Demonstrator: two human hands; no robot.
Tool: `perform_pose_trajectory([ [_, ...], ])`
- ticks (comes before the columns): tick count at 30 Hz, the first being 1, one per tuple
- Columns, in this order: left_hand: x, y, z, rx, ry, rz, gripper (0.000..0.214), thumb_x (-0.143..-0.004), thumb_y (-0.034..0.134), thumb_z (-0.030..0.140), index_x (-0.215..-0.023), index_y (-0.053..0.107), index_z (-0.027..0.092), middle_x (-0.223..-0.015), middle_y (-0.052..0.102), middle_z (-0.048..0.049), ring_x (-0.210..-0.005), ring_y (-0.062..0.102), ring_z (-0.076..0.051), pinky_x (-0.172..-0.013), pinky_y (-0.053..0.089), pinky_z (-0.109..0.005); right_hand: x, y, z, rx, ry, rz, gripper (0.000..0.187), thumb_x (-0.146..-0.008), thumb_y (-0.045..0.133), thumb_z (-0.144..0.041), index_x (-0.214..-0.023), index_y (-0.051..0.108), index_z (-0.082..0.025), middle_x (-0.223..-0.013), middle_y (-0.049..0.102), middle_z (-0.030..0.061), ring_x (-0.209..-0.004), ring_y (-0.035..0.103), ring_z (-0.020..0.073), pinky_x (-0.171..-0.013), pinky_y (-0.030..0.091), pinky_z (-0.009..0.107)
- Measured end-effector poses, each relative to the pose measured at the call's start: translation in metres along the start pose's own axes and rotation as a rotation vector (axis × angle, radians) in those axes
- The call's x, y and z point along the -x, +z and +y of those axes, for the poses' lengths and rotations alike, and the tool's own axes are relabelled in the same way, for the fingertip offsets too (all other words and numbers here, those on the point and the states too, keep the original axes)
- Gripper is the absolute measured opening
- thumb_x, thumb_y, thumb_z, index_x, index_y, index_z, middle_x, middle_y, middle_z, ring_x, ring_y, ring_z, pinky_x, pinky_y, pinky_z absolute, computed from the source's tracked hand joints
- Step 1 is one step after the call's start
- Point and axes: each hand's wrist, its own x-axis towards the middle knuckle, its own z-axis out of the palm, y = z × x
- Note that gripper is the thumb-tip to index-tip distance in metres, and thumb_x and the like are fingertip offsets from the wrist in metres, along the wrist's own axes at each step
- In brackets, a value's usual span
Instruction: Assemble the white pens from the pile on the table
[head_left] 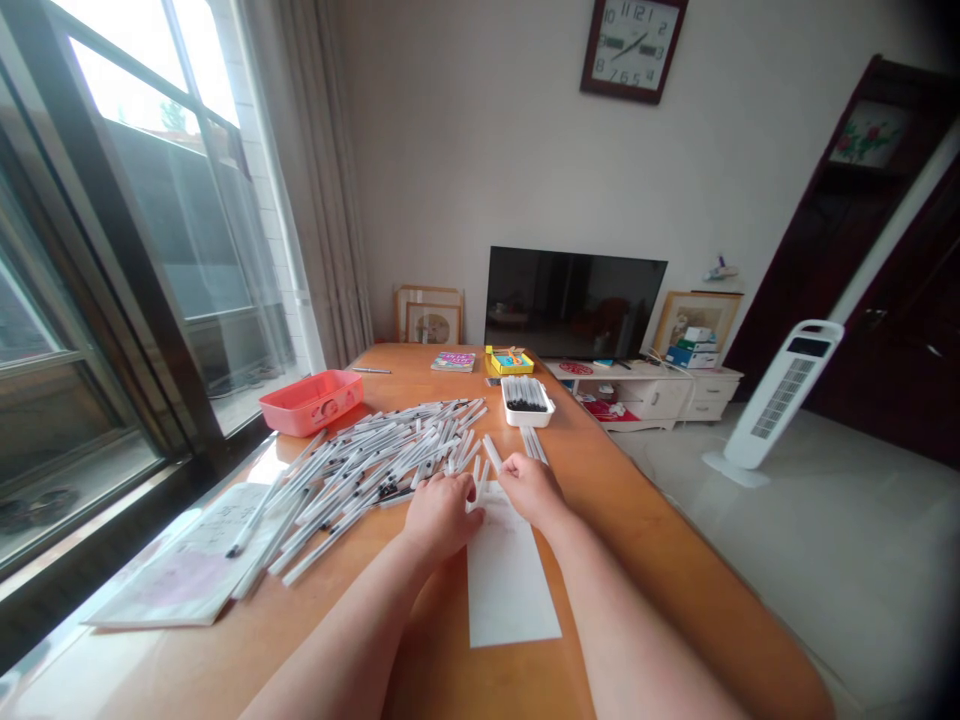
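A large loose pile of pens (pixel 375 460), with clear whitish barrels and black ends, spreads over the left half of the table. My left hand (pixel 441 512) is at the pile's right edge, its fingers curled down; what is under them is hidden. Beside it, my right hand (pixel 529 488) has thumb and fingers pinched together at the lower end of a clear pen barrel (pixel 491 453). Under both hands lies a white sheet of paper (pixel 514 580). Just beyond the right hand, a few more clear barrels (pixel 533 445) lie side by side.
A white container (pixel 527 414) holding several pens stands beyond my hands. To the left are a pink plastic basket (pixel 311 408) and an open booklet (pixel 176 565) partly under pens. A yellow box (pixel 510 361) and a magazine (pixel 454 362) lie at the table's far end.
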Motion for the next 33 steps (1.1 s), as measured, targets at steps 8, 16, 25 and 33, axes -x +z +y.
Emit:
perform_pose_trajectory([
  [8, 0.002, -0.005, 0.008, -0.135, -0.019, 0.018, 0.009, -0.077, 0.056, 0.027, -0.081, 0.062, 0.022, -0.089, 0.072, -0.0093, -0.094, 0.063, -0.030, -0.080, 0.039, -0.039, -0.003, 0.006, 0.007, -0.024, 0.002, 0.022, 0.016, -0.083, 0.058, -0.033, -0.073, 0.066, -0.023, -0.070, 0.067, 0.0004, -0.066, 0.056, 0.0161, -0.058, 0.033, 0.025],
  [16, 0.003, -0.009, 0.007, -0.126, -0.071, 0.074, 0.014, -0.082, 0.050, 0.024, -0.077, 0.063, 0.021, -0.085, 0.073, -0.0109, -0.089, 0.066, -0.030, -0.078, 0.038, -0.039, -0.004, 0.007, 0.007, -0.072, 0.039, 0.044, 0.018, -0.082, 0.058, -0.034, -0.072, 0.067, -0.022, -0.068, 0.066, 0.0007, -0.065, 0.056, 0.0162, -0.058, 0.035, 0.025],
  [25, 0.002, -0.015, 0.011, 0.201, -0.143, 0.086, 0.019, -0.088, 0.049, 0.030, -0.083, 0.066, 0.023, -0.085, 0.073, -0.0055, -0.079, 0.065, -0.021, -0.067, 0.035, -0.029, -0.002, 0.009, -0.001, -0.500, 0.122, -0.057, 0.043, -0.082, 0.060, -0.058, -0.068, 0.063, -0.017, -0.063, 0.065, 0.0028, -0.055, 0.052, 0.0130, -0.052, 0.035, 0.024],
  [33, -0.004, -0.019, -0.017, 0.226, -0.154, 0.182, 0.020, -0.091, 0.049, 0.031, -0.092, 0.068, 0.025, -0.089, 0.071, -0.0041, -0.084, 0.062, -0.020, -0.071, 0.037, -0.029, -0.003, -0.001, -0.008, -0.885, 0.306, 0.058, 0.033, -0.077, 0.066, -0.050, -0.079, 0.062, -0.017, -0.067, 0.064, 0.0008, -0.049, 0.049, 0.0090, -0.045, 0.029, 0.021],
])
